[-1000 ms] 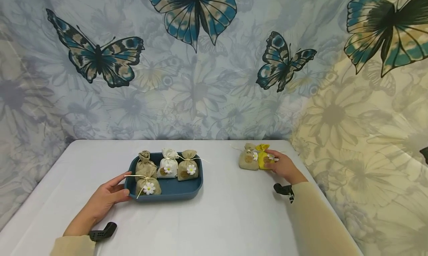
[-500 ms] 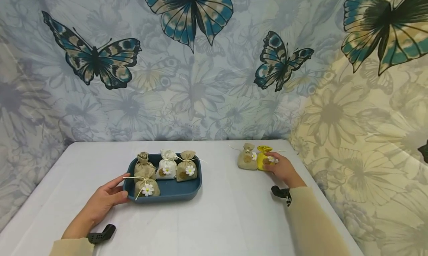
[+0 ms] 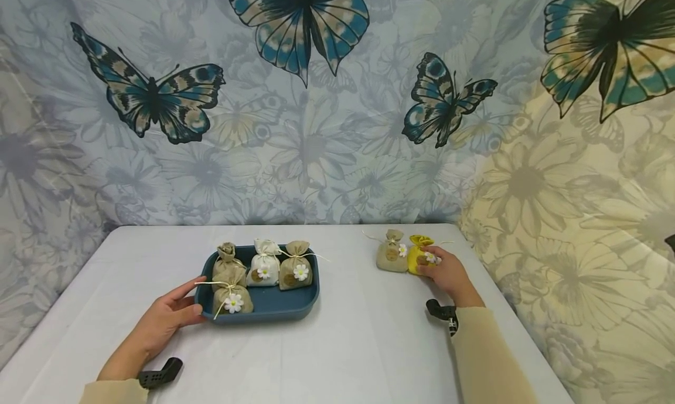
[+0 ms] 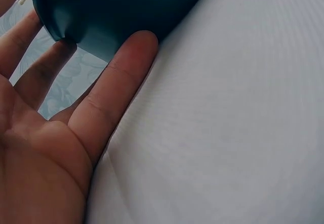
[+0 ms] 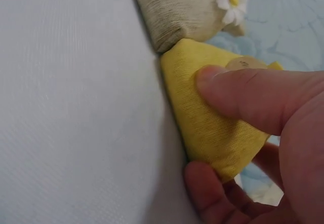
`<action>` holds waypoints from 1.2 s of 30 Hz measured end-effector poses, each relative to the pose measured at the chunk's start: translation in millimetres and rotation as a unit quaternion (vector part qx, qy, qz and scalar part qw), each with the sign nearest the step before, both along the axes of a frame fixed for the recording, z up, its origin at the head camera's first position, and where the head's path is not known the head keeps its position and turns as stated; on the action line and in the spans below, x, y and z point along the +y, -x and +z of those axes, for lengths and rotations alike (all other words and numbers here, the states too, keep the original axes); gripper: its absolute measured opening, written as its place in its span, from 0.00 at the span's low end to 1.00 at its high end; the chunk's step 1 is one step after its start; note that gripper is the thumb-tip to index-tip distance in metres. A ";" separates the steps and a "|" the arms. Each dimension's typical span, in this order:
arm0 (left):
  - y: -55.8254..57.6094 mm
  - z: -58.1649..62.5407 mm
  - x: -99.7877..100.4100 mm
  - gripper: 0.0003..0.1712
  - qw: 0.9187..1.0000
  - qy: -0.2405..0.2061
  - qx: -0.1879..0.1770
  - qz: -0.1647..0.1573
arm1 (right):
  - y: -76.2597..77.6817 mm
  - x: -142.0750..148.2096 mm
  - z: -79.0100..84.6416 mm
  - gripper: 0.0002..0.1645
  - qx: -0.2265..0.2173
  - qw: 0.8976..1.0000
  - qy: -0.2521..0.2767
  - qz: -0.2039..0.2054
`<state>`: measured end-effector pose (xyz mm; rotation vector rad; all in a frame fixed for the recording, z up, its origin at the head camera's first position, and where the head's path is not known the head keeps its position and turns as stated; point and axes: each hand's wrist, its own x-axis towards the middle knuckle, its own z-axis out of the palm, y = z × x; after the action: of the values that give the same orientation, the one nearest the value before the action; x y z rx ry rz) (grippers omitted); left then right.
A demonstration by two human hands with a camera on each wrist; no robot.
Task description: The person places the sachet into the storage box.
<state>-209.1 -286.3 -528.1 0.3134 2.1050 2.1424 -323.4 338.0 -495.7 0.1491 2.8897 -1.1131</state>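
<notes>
My right hand (image 3: 448, 275) pinches a small yellow drawstring pouch (image 3: 413, 264) between thumb and fingers, at the right of the table. In the right wrist view the thumb presses the front of the yellow cloth (image 5: 202, 127), and its bottom edge is close to the white surface. A beige pouch (image 3: 389, 258) with a white daisy stands just left of it. At the left, my left hand (image 3: 166, 322) rests against the end of a blue tray (image 3: 287, 311), fingers mostly straight. One finger (image 4: 119, 77) touches the tray's outer wall in the left wrist view.
Inside the tray stand a white pouch (image 3: 263, 270), a beige pouch (image 3: 295, 270) at right and two more beige ones at left, the front one (image 3: 232, 303) with a daisy. A butterfly-print backdrop (image 3: 316, 158) rises behind the white table (image 3: 343, 333).
My right hand and the yellow pouch have shifted slightly right and nearer to me, leaving a small gap at the top beside the beige pouch. The left hand and tray stay put.
</notes>
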 end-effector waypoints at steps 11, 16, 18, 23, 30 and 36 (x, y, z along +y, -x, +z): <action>-2.3 0.0 0.0 0.36 1.000 0.008 -0.003 0.010 | -13.3 -8.7 -4.1 0.40 -0.005 1.000 0.011 -0.024; -3.0 -0.3 1.1 0.37 1.000 0.012 -0.015 0.011 | -22.1 -11.3 -6.6 0.42 -0.017 0.999 0.016 -0.031; -2.4 -0.3 1.7 0.37 1.000 0.013 -0.016 0.009 | -26.6 -11.3 -6.4 0.42 -0.020 0.999 0.013 -0.033; -0.3 0.6 3.0 0.37 1.000 0.013 -0.007 0.003 | -36.5 -9.3 -6.5 0.43 -0.017 0.999 0.003 -0.035; -1.7 0.4 1.7 0.37 1.000 0.005 -0.007 0.005 | -38.1 -3.5 -13.9 0.40 0.026 0.993 0.098 -0.053; 0.0 -0.5 1.9 0.37 1.000 0.008 -0.005 0.008 | -37.2 -2.9 -10.4 0.41 0.047 0.977 0.191 -0.085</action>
<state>-209.1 -284.4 -528.6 0.2845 2.1261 2.1305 -286.2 335.1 -506.1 0.3406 2.7123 -1.7228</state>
